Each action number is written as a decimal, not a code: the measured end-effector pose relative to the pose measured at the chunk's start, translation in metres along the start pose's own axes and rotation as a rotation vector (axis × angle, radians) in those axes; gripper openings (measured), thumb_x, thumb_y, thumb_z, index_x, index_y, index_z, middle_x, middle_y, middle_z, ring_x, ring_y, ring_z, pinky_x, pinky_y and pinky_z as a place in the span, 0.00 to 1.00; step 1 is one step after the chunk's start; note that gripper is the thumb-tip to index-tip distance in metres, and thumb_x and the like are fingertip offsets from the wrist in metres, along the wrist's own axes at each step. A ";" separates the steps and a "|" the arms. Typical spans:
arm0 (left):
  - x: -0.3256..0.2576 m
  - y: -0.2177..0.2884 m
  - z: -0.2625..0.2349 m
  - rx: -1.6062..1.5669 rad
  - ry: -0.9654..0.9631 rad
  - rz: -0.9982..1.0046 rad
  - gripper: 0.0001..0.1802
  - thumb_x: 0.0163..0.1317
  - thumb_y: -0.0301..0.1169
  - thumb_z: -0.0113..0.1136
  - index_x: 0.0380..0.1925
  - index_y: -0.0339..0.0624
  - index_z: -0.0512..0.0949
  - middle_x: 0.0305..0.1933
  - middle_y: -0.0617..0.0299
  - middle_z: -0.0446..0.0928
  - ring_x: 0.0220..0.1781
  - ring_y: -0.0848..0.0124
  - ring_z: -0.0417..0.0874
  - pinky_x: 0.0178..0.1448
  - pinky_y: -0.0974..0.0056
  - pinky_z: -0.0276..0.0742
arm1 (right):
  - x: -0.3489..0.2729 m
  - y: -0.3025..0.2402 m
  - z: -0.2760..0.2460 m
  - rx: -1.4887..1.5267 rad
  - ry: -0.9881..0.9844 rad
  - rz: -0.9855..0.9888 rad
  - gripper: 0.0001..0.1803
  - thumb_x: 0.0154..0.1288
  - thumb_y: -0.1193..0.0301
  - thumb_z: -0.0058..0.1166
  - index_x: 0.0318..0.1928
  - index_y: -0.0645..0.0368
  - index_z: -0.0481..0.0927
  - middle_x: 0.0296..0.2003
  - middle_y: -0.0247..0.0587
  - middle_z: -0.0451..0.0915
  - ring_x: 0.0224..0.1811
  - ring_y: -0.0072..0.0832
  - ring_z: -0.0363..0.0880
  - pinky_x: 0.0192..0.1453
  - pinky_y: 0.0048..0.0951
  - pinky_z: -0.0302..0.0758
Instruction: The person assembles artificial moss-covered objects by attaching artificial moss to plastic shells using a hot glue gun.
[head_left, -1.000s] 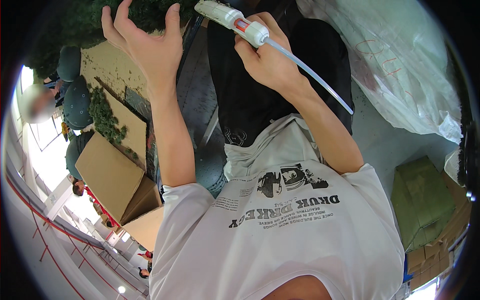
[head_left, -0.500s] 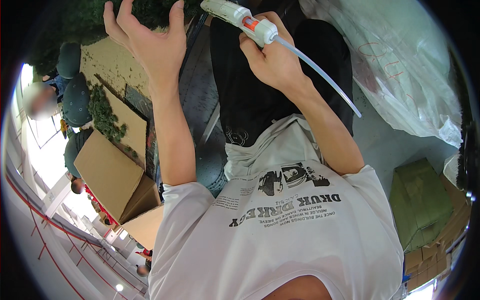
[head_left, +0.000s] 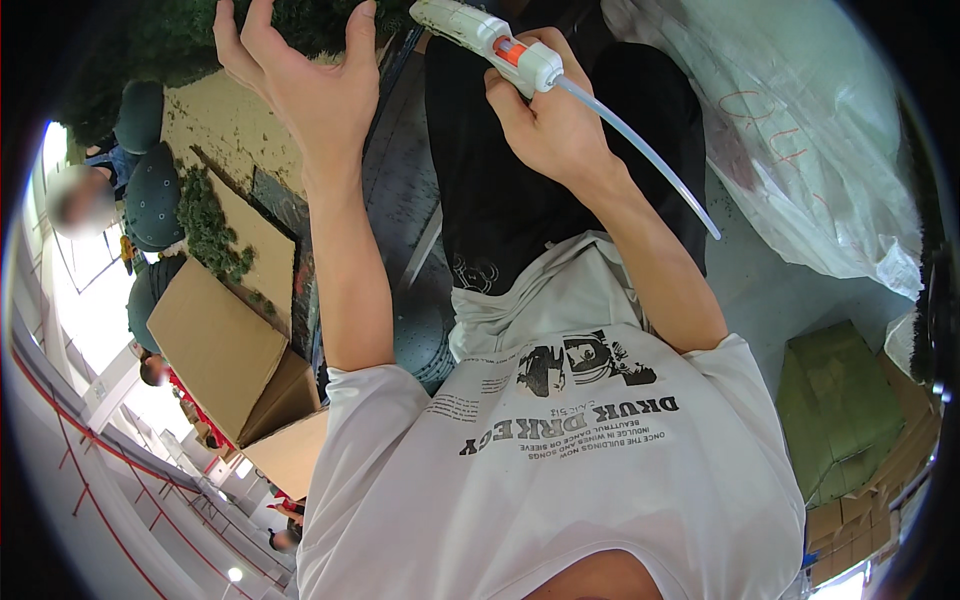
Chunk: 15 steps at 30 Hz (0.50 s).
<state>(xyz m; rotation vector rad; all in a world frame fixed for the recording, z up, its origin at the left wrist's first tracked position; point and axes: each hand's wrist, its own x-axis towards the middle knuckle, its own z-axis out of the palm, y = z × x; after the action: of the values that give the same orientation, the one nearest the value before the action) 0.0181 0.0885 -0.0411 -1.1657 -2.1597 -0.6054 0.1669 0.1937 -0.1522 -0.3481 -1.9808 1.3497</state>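
My right hand (head_left: 550, 120) is wrapped round a white hot glue gun (head_left: 490, 42) with an orange part in its body. From its back end a long translucent glue stick (head_left: 640, 145) curves down to the right. The gun's front end points to the upper left and is smeared with something dark. My left hand (head_left: 310, 85) is raised beside it at the top, fingers spread and thumb apart, with nothing seen in it. Behind its fingertips lies dark green artificial foliage (head_left: 180, 45), partly cut off by the upper edge.
Left of my arm, an open cardboard box (head_left: 220, 340) stands near a green foliage sprig (head_left: 212, 230) and dark green stools (head_left: 153, 200). A large clear plastic bag (head_left: 800, 150) lies at the right, above a green wrapped bundle (head_left: 840, 410). Other people sit at the far left.
Both hands have shifted very slightly to the right, the glue gun with the right one. My left hand stays spread and my grip on the gun is the same.
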 end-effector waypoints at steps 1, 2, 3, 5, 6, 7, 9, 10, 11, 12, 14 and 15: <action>0.000 0.000 0.000 -0.001 0.000 -0.001 0.36 0.64 0.30 0.71 0.70 0.41 0.68 0.79 0.41 0.57 0.81 0.44 0.59 0.80 0.44 0.58 | 0.000 -0.001 -0.001 0.001 0.000 0.010 0.13 0.68 0.72 0.60 0.47 0.69 0.81 0.44 0.48 0.79 0.32 0.39 0.83 0.38 0.36 0.78; -0.001 0.000 0.000 0.001 -0.005 -0.003 0.36 0.64 0.30 0.71 0.70 0.41 0.68 0.79 0.41 0.57 0.81 0.44 0.59 0.80 0.44 0.58 | 0.000 -0.001 -0.001 0.003 0.000 0.019 0.13 0.68 0.71 0.60 0.47 0.70 0.81 0.44 0.48 0.79 0.32 0.39 0.83 0.38 0.36 0.78; -0.001 -0.001 0.000 0.003 -0.010 -0.005 0.36 0.64 0.30 0.71 0.70 0.41 0.68 0.79 0.41 0.57 0.81 0.44 0.59 0.80 0.44 0.58 | 0.001 -0.002 -0.001 0.002 0.000 0.019 0.13 0.68 0.71 0.60 0.47 0.70 0.81 0.44 0.48 0.79 0.32 0.39 0.83 0.38 0.36 0.78; -0.001 -0.001 0.000 0.004 -0.008 -0.003 0.36 0.64 0.30 0.71 0.70 0.42 0.68 0.80 0.41 0.57 0.81 0.44 0.59 0.80 0.44 0.58 | 0.003 -0.003 0.001 0.019 0.060 -0.040 0.07 0.61 0.76 0.60 0.39 0.68 0.81 0.36 0.50 0.82 0.45 0.48 0.80 0.46 0.44 0.80; -0.001 -0.001 0.001 0.005 -0.007 -0.001 0.36 0.64 0.30 0.71 0.70 0.42 0.68 0.80 0.41 0.57 0.81 0.44 0.58 0.80 0.44 0.58 | 0.003 -0.003 0.001 0.019 0.061 -0.041 0.07 0.61 0.76 0.60 0.39 0.68 0.81 0.36 0.50 0.82 0.45 0.48 0.80 0.46 0.44 0.80; -0.001 -0.002 0.001 0.005 -0.007 -0.001 0.36 0.64 0.30 0.71 0.70 0.42 0.68 0.80 0.41 0.57 0.81 0.44 0.58 0.80 0.44 0.58 | 0.003 -0.003 0.001 0.020 0.063 -0.039 0.07 0.61 0.76 0.60 0.39 0.67 0.81 0.35 0.50 0.82 0.45 0.48 0.80 0.46 0.45 0.80; -0.001 -0.004 0.002 -0.007 0.006 0.020 0.35 0.65 0.31 0.71 0.70 0.42 0.68 0.80 0.41 0.57 0.81 0.44 0.58 0.80 0.43 0.57 | 0.002 -0.002 0.001 0.021 0.066 -0.038 0.07 0.60 0.76 0.60 0.39 0.67 0.81 0.35 0.50 0.81 0.45 0.48 0.80 0.46 0.45 0.80; -0.001 -0.004 0.002 -0.007 0.006 0.021 0.35 0.65 0.31 0.71 0.70 0.42 0.68 0.80 0.41 0.57 0.81 0.44 0.58 0.80 0.43 0.57 | 0.001 -0.001 0.000 0.020 0.056 -0.036 0.07 0.60 0.76 0.61 0.38 0.67 0.81 0.35 0.50 0.81 0.45 0.49 0.79 0.46 0.45 0.80; -0.001 -0.004 0.002 -0.015 0.007 0.022 0.35 0.65 0.31 0.71 0.70 0.42 0.68 0.80 0.41 0.57 0.81 0.44 0.58 0.80 0.43 0.57 | 0.001 -0.001 0.000 0.019 0.047 -0.033 0.07 0.60 0.76 0.61 0.38 0.68 0.81 0.34 0.51 0.81 0.44 0.49 0.79 0.45 0.45 0.80; -0.002 -0.004 0.002 -0.023 0.007 0.023 0.35 0.65 0.32 0.71 0.70 0.42 0.68 0.80 0.42 0.57 0.81 0.44 0.58 0.80 0.43 0.57 | 0.001 0.000 0.000 0.019 0.047 -0.033 0.07 0.60 0.76 0.61 0.38 0.68 0.81 0.34 0.51 0.81 0.44 0.49 0.79 0.45 0.45 0.80; -0.002 -0.003 0.002 -0.015 0.004 0.019 0.35 0.65 0.31 0.71 0.70 0.42 0.68 0.80 0.41 0.57 0.81 0.44 0.58 0.80 0.43 0.57 | 0.001 -0.001 -0.001 0.024 0.050 -0.030 0.08 0.60 0.77 0.61 0.38 0.68 0.80 0.34 0.52 0.80 0.43 0.50 0.79 0.45 0.45 0.80; -0.002 -0.003 0.002 -0.007 0.002 0.014 0.35 0.65 0.31 0.71 0.70 0.42 0.68 0.80 0.41 0.57 0.81 0.44 0.58 0.80 0.43 0.57 | 0.001 -0.001 -0.001 0.024 0.050 -0.029 0.08 0.60 0.77 0.61 0.38 0.68 0.80 0.34 0.52 0.80 0.43 0.50 0.79 0.45 0.45 0.80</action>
<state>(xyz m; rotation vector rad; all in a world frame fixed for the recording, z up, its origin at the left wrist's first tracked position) 0.0161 0.0871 -0.0446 -1.1829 -2.1469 -0.6087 0.1671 0.1944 -0.1506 -0.3378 -1.9202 1.3329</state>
